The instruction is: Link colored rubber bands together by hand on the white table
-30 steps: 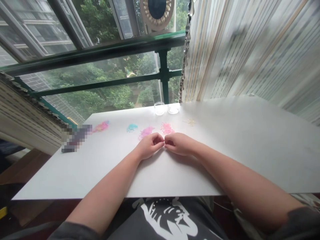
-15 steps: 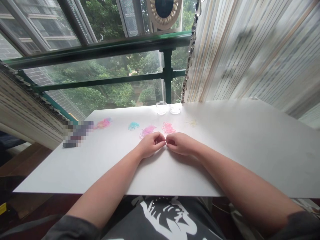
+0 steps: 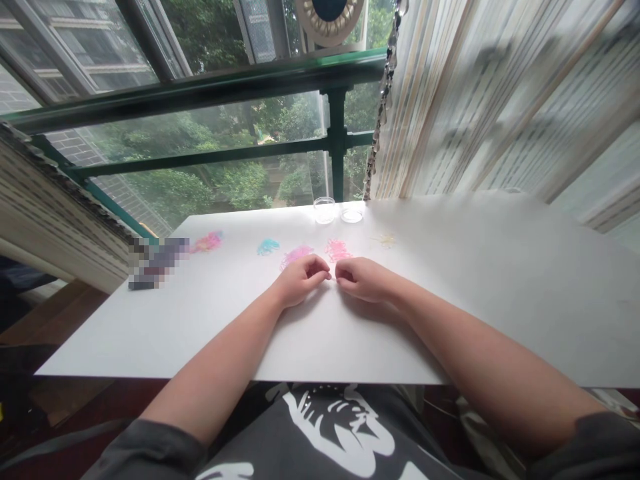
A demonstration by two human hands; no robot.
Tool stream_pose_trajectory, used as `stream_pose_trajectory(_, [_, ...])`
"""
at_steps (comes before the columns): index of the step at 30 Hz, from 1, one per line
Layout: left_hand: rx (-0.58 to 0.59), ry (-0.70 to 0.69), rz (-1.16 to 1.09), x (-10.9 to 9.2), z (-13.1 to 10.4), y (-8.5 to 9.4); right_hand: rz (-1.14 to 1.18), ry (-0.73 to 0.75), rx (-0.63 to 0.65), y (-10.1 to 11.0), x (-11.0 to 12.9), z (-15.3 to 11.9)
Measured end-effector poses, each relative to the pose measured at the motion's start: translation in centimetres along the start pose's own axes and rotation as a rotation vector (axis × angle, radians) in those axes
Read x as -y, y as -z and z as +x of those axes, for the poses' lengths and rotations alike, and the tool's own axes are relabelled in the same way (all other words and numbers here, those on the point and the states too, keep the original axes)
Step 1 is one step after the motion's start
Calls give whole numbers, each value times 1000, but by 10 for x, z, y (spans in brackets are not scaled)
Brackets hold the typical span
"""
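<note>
My left hand (image 3: 303, 280) and my right hand (image 3: 364, 279) meet above the middle of the white table, fingertips pinched and a small gap apart. A tiny pale strand, like a small rubber band, spans the gap between them; its ends are hidden in the fingers. Just beyond my left hand lies a pile of lilac-pink rubber bands (image 3: 296, 255), partly covered by it. A pile of coral-pink rubber bands (image 3: 338, 249) lies just past my right hand. Farther off are a turquoise pile (image 3: 268, 247) and a sparse yellowish pile (image 3: 385, 239).
At the white table's (image 3: 150, 333) far edge stand a clear round container (image 3: 325, 211) and a shallower clear dish (image 3: 351, 214). A mixed-colour pile (image 3: 208, 241) lies at the left beside a pixelated object (image 3: 159, 263). A green railing (image 3: 210, 157) and a string curtain (image 3: 450, 100) border the table.
My fingertips have drawn slightly apart, and the pale strand now shows between them. The whole view has shifted a little; the piles and containers stay in place on the table.
</note>
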State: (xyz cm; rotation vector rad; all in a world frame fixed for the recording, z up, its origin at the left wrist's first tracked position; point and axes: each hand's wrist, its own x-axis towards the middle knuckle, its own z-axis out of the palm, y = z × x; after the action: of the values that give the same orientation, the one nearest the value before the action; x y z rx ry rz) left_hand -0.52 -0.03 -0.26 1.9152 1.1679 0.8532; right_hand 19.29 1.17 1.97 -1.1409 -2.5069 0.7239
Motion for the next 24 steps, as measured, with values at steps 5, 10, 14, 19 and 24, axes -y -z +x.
stream_pose_trajectory(5, [-8,-6,-9,1,0,1,-1,4,-1,0,0,0])
stream_pose_trajectory(10, [35,-23,91,-4,-2,2,-3,6,-1,-1,-2,0])
stream_pose_trajectory(14, [16,-23,123,-6,-3,2,5,11,-4,-2,-3,1])
stream_pose_trajectory(19, [-25,-16,125,-4,-2,4,16,15,-12,-3,-3,0])
stream_pose_trajectory(24, [-79,-3,120,-1,-2,7,18,11,-28,-4,-3,0])
